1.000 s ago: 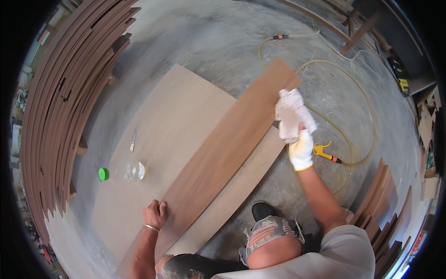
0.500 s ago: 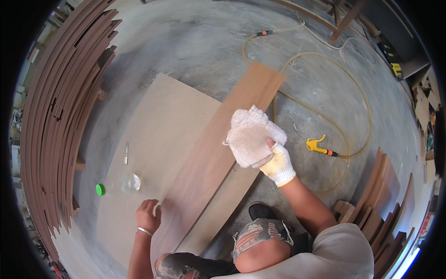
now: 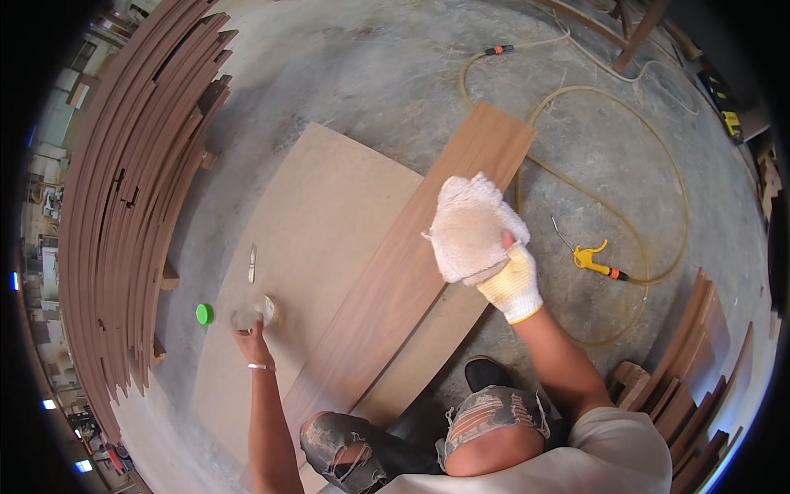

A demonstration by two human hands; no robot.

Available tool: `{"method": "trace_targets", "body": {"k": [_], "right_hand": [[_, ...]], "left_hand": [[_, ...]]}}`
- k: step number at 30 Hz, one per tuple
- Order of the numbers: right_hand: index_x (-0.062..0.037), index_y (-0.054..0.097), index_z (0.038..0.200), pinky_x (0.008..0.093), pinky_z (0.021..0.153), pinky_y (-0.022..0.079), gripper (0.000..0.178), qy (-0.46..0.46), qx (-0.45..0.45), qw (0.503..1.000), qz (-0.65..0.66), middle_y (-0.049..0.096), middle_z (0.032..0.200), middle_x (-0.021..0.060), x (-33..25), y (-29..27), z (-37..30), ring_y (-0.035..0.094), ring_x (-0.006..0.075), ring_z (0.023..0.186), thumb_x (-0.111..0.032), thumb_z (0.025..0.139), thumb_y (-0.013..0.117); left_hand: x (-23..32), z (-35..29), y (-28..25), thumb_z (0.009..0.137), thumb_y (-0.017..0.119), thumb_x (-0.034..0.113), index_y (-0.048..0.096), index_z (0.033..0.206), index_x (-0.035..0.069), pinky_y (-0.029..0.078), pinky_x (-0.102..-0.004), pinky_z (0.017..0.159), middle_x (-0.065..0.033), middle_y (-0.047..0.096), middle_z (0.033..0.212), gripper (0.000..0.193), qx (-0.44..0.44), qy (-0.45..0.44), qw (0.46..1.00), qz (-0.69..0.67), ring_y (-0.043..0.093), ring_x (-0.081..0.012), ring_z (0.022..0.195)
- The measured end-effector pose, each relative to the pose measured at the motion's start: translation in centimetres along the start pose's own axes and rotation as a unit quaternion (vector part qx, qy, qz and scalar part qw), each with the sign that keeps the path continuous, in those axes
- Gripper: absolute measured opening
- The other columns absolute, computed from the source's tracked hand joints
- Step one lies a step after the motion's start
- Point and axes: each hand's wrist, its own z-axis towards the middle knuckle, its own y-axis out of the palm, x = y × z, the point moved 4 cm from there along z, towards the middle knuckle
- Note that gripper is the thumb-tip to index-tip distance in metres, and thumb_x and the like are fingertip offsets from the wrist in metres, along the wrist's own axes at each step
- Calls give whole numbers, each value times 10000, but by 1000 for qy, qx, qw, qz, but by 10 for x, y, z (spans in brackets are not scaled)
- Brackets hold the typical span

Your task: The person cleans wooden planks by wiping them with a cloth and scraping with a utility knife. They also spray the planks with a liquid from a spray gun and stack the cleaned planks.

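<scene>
- Head view, left hand (image 3: 252, 344): bare, with a pale band (image 3: 262, 366) round its wrist, it is at the near side of a clear jar (image 3: 270, 309), thumb and fingers against it; whether the grip has closed cannot be told.
- Right hand (image 3: 512, 284): in a white knitted glove with yellow trim, it grips a fluffy whitish cloth (image 3: 473, 230), the bare thumb on top.
- The cloth is over the long brown board (image 3: 395, 255), hiding part of its right edge; whether the two touch cannot be told.
- The board runs aslant from the person's knees toward the upper right, lying across a pale sheet (image 3: 329, 181) on the grey floor (image 3: 370, 74).
- The jar is on the sheet, left of the board, and a slim metallic tool (image 3: 252, 263) lies just beyond it.
- A green cap (image 3: 204, 314) is by the sheet's left edge.
- Right of the board, a yellow air gun (image 3: 589, 258) lies on the floor, joined to a looping yellowish hose (image 3: 684, 206).
- Brown boards are stacked at the left (image 3: 123, 206); more brown pieces (image 3: 675, 350) stand at the lower right.
</scene>
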Motion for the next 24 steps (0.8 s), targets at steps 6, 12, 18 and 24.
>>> {"method": "trace_targets", "body": {"k": [6,12,18,24], "right_hand": [[-119,441,1498,577,1134,405,495,56,-23,998,5,485,1507,137,38,18,18,469,353,1390,-335,1059,520],[-86,395,1517,517,1181,367,516,60,-66,995,39,450,1532,134,48,22,32,429,321,1423,-329,1075,501],[-63,380,1520,469,1174,387,543,16,-67,998,-5,470,1509,119,43,42,31,455,275,1399,-327,1070,531],[-63,376,1532,476,1204,348,523,7,-42,998,-39,442,1551,112,40,49,36,437,280,1424,-337,1094,456]], "left_hand": [[78,23,81,727,913,195,539,1296,-33,461,-400,1015,-193,647,1216,718,-77,202,943,252,621,-321,1122],[219,-31,208,674,827,117,646,1118,79,452,-433,902,-104,647,1031,482,-237,435,775,393,609,-326,996],[294,-49,240,675,680,-12,654,916,101,441,-428,856,-35,631,865,268,-229,546,646,482,608,-246,910],[327,-57,233,664,682,-30,634,859,105,430,-389,842,-31,614,829,242,-227,567,608,508,603,-234,879]]}}
